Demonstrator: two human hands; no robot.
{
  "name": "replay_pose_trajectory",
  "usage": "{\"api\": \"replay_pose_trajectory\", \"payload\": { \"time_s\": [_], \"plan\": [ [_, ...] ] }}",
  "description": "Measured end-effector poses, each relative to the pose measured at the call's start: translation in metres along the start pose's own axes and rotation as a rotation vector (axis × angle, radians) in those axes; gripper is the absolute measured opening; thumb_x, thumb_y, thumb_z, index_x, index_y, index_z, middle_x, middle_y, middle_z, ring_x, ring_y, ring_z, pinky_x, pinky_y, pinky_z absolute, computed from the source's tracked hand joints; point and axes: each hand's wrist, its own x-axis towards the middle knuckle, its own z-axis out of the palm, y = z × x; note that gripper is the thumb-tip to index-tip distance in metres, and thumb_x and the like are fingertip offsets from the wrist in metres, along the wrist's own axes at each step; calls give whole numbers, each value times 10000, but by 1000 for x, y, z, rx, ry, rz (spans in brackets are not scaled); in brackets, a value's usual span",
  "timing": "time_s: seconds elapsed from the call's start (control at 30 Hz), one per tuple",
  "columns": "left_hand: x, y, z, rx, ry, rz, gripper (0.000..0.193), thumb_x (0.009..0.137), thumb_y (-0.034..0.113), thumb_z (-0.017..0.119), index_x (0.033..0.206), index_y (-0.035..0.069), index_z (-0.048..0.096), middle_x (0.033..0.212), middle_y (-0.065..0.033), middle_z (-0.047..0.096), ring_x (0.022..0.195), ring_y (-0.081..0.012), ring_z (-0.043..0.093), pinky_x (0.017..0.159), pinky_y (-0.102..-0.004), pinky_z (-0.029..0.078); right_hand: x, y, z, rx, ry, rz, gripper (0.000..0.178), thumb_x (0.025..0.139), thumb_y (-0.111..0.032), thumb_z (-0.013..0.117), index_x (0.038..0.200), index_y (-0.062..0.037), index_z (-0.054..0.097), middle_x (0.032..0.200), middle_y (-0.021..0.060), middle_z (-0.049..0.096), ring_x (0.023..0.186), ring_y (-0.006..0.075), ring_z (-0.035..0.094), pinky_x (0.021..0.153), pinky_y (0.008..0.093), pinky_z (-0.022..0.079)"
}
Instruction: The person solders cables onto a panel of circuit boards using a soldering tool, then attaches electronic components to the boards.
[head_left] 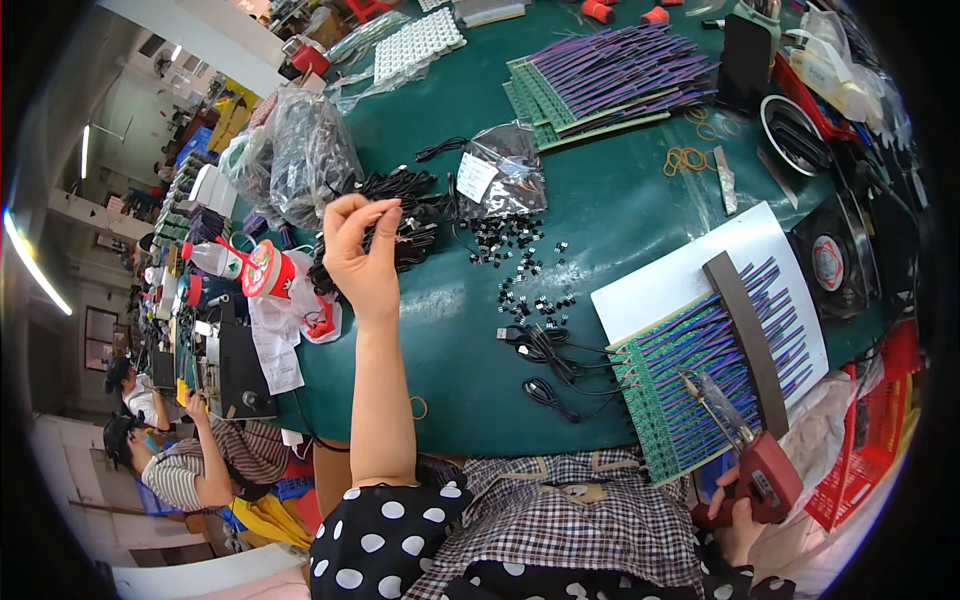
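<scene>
The right hand [738,522] grips a red soldering gun [772,478], tip over the green board [650,400]. The left hand [362,262], near piled black cables [405,190], is pinched closed; any contents are unclear. A few cables [548,345] seem joined at the board's edge; most of it looks undone.

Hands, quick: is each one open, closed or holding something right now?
Left hand: closed, fingers curled toward the thumb; whether it pinches something tiny cannot be told.
Right hand: closed, holding the red handheld tool.
</scene>
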Motion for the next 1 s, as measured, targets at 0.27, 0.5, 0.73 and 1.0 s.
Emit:
{"api": "replay_pose_trajectory", "payload": {
  "time_s": [0.27, 0.5, 0.73, 1.0],
  "plan": [
    [-45, 100, 35, -332, -384, -622, 117, 803, -37, 653, 917, -28, 681, 809, -32, 630, 686, -59, 549, 593, -200, 420, -1, -3, -1, 12, 31, 102, 727, 783, -457, 707, 1207, 53, 408, 925, 161, 552, 524, 164, 510, 418, 249, 397],
    [-100, 133, 61, -353, -705, -784, 71, 791, -32, 673, 861, -35, 684, 748, -14, 633, 657, -49, 552, 582, -183, 420, 0, -13, -2, 96, -71, 188, 495, 797, -203, 639, 1187, 53, 474, 993, 159, 585, 636, 178, 563, 547, 262, 443],
    [-119, 139, 76, -87, -751, -91, 185, 733, -4, 684, 915, 10, 649, 856, -65, 590, 591, -141, 571, 503, -238, 477, 1, -13, -1, 93, -61, 255, 742, 762, -418, 744, 1259, 28, 418, 932, 152, 592, 569, 170, 549, 494, 274, 426],
    [-131, 135, 73, 41, -787, 428, 264, 638, -51, 702, 896, -55, 645, 790, -103, 575, 610, -193, 580, 516, -261, 486, 1, -15, -6, 223, -159, 313, 713, 762, -248, 773, 1299, 44, 406, 1024, 163, 616, 695, 153, 593, 602, 240, 479]
  ]
}}
